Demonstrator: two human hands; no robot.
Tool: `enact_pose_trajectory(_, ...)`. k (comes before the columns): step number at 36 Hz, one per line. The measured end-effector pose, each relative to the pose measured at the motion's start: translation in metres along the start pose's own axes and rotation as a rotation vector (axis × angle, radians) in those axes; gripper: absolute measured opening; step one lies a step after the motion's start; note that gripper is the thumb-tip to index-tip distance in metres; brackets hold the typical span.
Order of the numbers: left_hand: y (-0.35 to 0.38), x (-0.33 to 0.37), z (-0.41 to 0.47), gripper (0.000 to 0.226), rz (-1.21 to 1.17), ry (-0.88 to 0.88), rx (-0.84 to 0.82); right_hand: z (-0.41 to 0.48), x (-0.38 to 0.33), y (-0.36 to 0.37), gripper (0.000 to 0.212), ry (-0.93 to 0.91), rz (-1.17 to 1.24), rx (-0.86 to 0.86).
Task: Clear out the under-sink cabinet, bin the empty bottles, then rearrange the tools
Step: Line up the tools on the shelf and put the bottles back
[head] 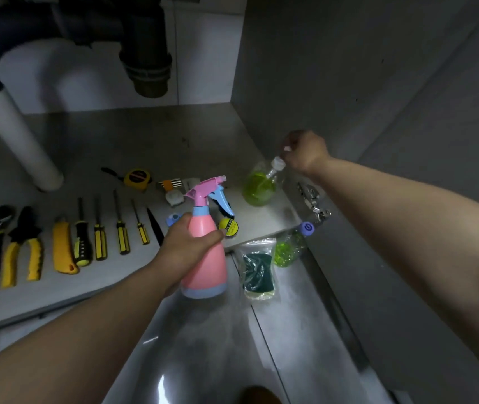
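Two hands are busy: the left hand [187, 243] grips a pink spray bottle [206, 258] above the floor, and the right hand [305, 153] pinches the top of a green bottle [259, 186] standing on the cabinet floor [133, 141]. Yellow tools [63, 246] lie in a row to the left.

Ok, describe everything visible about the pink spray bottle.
The pink spray bottle looks like opaque plastic: a pink body flaring to a light blue base band, a light blue collar, a pink trigger head with a blue lever and a small nozzle tip. It stands roughly upright, leaning slightly, held around its shoulder by the left hand, in front of the cabinet floor. Whether its base rests on anything is unclear.
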State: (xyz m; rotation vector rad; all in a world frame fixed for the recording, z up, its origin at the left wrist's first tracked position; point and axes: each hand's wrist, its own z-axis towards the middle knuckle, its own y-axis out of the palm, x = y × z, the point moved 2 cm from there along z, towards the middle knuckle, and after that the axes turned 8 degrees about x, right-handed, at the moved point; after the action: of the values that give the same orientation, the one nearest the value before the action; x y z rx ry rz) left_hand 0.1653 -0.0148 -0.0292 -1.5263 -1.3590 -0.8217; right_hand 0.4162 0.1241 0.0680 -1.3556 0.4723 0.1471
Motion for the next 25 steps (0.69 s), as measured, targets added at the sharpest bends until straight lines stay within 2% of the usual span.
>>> enact_pose_trajectory(6, 0.002, 0.000, 0.020, 0.041, -0.051, 0.007, -0.001, 0.038, 0.026, 0.025, 0.030, 0.141, 0.094, 0.081)
enact_pose_trajectory(12, 0.001, -0.003, 0.023, 0.042, -0.020, 0.020, 0.003, 0.043, 0.036, 0.042, 0.022, 0.164, 0.218, 0.151)
enact_pose_trajectory(19, 0.000, -0.004, 0.017, 0.045, -0.026, -0.004, 0.000, 0.051, 0.039, 0.038, 0.034, 0.232, 0.206, 0.079)
enact_pose_trajectory(25, -0.001, -0.006, 0.021, 0.044, -0.002, 0.009, 0.003, 0.052, 0.036, 0.041, 0.026, 0.221, 0.221, 0.133)
